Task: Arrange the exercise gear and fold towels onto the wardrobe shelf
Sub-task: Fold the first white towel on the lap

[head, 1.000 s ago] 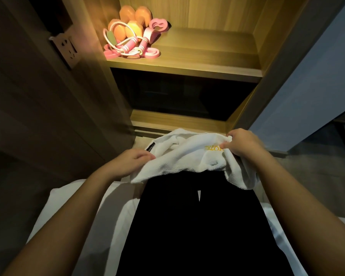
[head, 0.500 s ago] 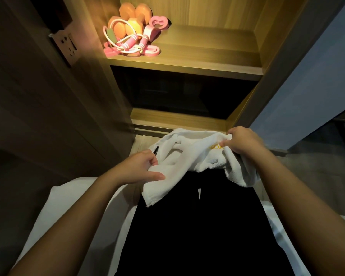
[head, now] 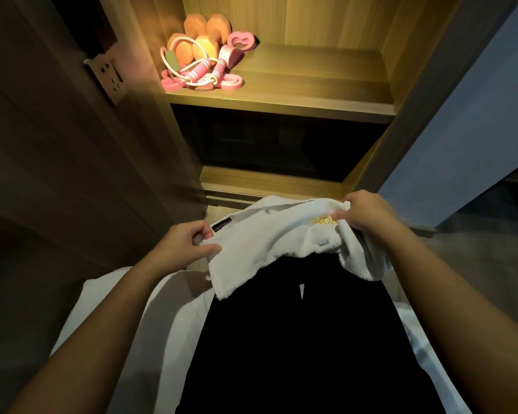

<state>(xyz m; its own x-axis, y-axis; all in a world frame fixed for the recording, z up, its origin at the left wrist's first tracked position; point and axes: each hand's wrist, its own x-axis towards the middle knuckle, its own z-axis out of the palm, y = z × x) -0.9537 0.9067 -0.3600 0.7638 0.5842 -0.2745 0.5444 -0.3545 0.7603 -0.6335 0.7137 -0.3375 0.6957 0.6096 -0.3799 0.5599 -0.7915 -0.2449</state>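
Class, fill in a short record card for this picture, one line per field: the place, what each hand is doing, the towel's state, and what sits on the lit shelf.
place: open wardrobe with a lit wooden shelf
left hand: pinches the near-left edge of the towel
right hand: grips the towel's far-right edge
towel state: white, yellow lettering, crumpled between both hands, not yet folded
on shelf: orange dumbbells and a pink skipping rope, grouped at the left
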